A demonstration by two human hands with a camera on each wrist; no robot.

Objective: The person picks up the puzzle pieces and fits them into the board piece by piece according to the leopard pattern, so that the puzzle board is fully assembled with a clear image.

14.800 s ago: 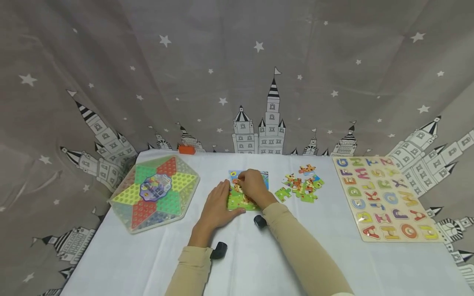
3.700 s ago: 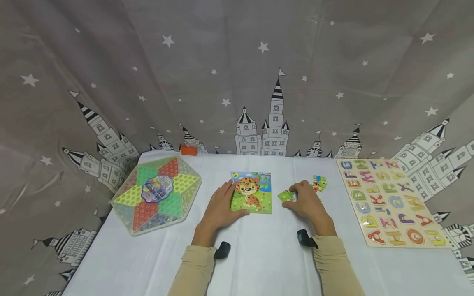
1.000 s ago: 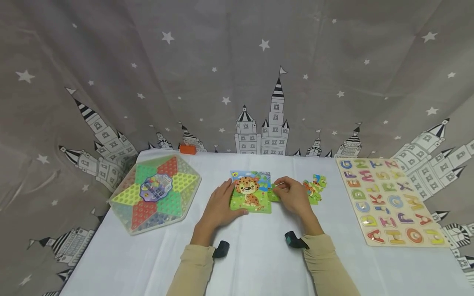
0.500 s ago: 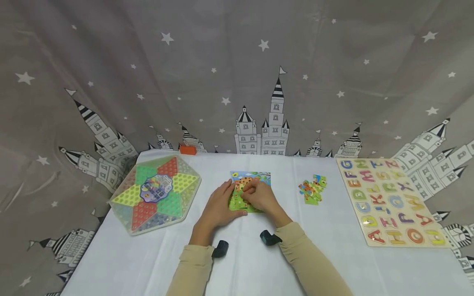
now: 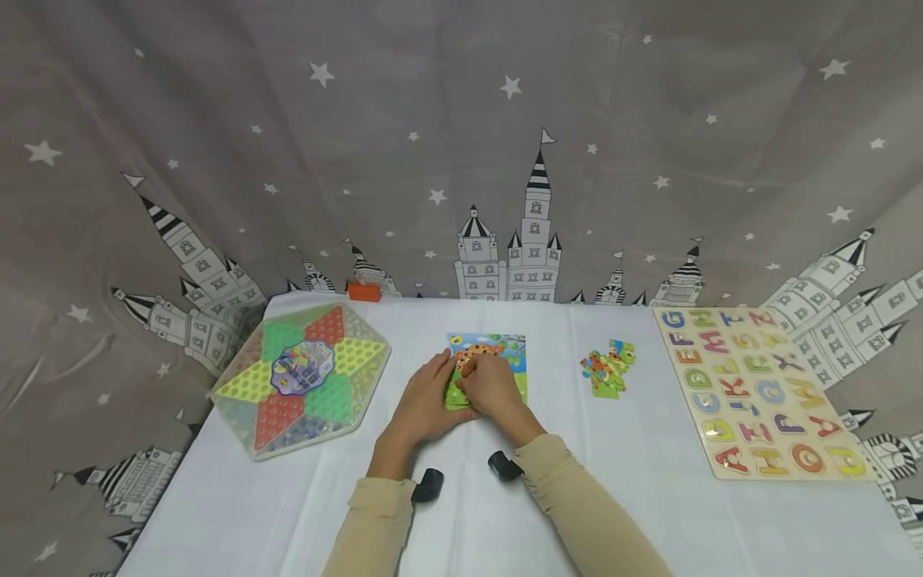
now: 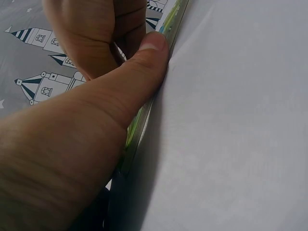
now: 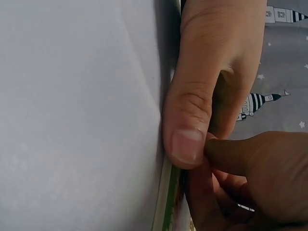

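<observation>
A square jigsaw board (image 5: 513, 353) with a leopard picture lies at the middle of the table. My left hand (image 5: 421, 405) rests along its left side with fingers extended. In the left wrist view, the left thumb (image 6: 156, 48) presses on the board's front edge (image 6: 139, 127). My right hand (image 5: 493, 391) is over the lower left of the board, its fingers curled down on a green puzzle piece that they mostly hide. The right wrist view has the right fingertips right beside the left thumb (image 7: 187, 144). Several loose puzzle pieces (image 5: 609, 369) lie in a small pile to the right.
A hexagonal Chinese checkers board (image 5: 342, 405) lies at the left. On the right is a wooden alphabet board (image 5: 710, 449). A small orange block (image 5: 364, 292) is at the table's back edge. A castle-print curtain (image 5: 433, 120) hangs behind the white tablecloth (image 5: 461, 513).
My right hand has carried a green piece from beside the loose pile leftward onto the board's lower left, and its fingers now press down there. The left hand stays at the board's edge.
</observation>
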